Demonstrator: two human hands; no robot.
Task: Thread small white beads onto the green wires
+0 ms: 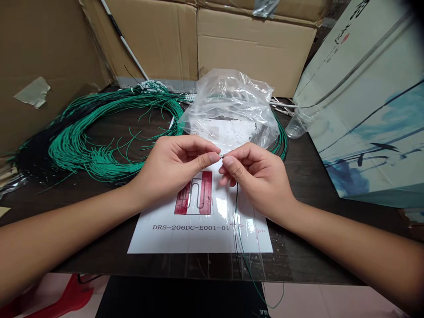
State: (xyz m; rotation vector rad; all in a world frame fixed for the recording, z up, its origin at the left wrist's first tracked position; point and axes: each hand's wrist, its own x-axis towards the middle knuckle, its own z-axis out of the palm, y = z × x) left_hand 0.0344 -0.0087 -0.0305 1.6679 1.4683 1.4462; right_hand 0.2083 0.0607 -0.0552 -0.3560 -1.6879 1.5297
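Above the printed sheet (198, 238), my left hand (179, 165) and my right hand (256, 174) meet fingertip to fingertip. Each pinches with thumb and index finger at a thin wire (221, 155) between them; its tip is too small to make out. From beneath my right hand, a green wire and a black wire (236, 221) hang down over the sheet and past the table's front edge. Behind my hands lies a clear plastic bag (232, 97) with small white pieces (238, 130) at its mouth.
A large coil of green and black wires (73, 132) fills the left of the dark table (304, 176). Cardboard (251, 48) stands at the back. To the right are a clear plastic cup (296, 127) and a tall painted box (367, 115). White rods lie near the back.
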